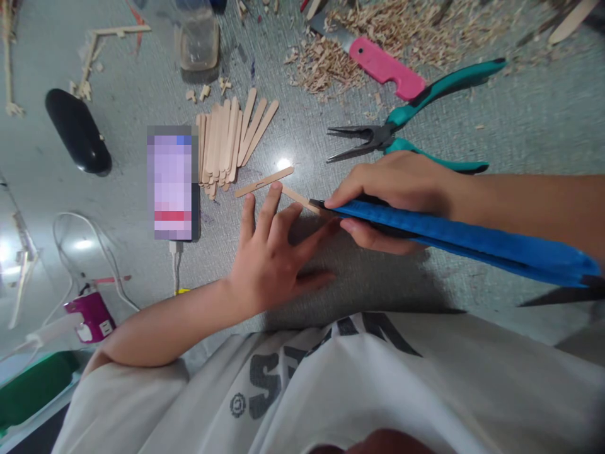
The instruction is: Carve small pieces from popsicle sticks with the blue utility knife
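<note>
My left hand (271,252) lies on the table with its fingers spread. Its fingertips are at a notched popsicle stick (269,180) and a second popsicle stick (299,197), which slants down towards my right hand. Wrapped in my right hand (392,189) is a long blue-and-black cutter knife (472,236), its dark tip resting at the second stick. My left index finger reaches close to that tip, and the stick's lower end is hidden by the hands. Behind the left hand lies a pile of popsicle sticks (220,142).
Teal-handled long-nose pliers (378,135) lie spread beyond my right hand, near a pink-handled blade (387,66) and wood shavings (326,63). To the left are a phone (172,186) on a cable, a black case (78,131) and a purple power adapter (92,315). A clear container (199,41) stands behind.
</note>
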Demonstrator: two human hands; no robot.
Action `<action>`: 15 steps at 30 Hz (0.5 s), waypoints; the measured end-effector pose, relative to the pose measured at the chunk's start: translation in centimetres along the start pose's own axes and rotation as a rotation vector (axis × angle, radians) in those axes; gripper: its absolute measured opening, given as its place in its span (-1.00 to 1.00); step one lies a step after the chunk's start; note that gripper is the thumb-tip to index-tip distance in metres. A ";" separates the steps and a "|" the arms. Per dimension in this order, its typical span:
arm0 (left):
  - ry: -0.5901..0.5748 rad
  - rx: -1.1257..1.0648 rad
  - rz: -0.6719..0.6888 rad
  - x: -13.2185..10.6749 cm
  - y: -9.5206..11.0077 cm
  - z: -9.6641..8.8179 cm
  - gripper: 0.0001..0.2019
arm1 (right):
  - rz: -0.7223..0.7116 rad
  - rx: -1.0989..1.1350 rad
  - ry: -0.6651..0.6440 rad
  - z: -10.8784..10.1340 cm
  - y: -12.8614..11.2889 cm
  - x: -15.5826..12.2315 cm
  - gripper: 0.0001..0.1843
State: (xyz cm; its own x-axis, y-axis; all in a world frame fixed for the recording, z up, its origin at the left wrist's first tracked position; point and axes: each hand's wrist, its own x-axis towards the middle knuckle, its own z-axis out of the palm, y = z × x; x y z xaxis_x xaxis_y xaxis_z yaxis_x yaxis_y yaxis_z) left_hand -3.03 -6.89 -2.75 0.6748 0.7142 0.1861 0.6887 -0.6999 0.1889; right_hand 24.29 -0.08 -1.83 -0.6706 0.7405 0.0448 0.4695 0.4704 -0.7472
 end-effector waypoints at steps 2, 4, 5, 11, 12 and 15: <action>0.010 0.007 -0.006 -0.1 0.1 -0.1 -0.15 | -0.010 -0.001 -0.003 -0.1 -0.1 0.0 -0.70; 0.017 0.015 -0.001 -0.2 0.2 -0.3 -0.22 | -0.034 0.000 0.006 -0.1 -0.1 0.0 -0.70; 0.025 0.019 0.009 -0.2 0.3 -0.4 -0.26 | -0.045 0.007 0.015 -0.1 -0.1 0.1 -0.70; 0.124 0.072 0.038 0.2 0.7 -1.2 -0.44 | -0.085 0.044 0.000 -0.3 -0.1 0.1 -0.69; 0.135 0.071 0.034 0.4 0.8 -1.3 -0.48 | -0.097 0.053 -0.010 -0.3 -0.1 0.1 -0.68; 0.171 0.054 0.024 0.7 0.7 -1.6 -0.54 | -0.121 0.066 -0.031 -0.4 0.0 0.1 -0.66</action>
State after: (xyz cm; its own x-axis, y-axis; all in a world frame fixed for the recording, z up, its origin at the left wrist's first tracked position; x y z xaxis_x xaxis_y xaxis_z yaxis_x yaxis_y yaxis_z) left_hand -2.54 -6.91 -0.94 0.6393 0.6836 0.3522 0.6896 -0.7123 0.1308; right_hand 24.47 0.19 -1.55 -0.7379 0.6645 0.1180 0.3456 0.5222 -0.7797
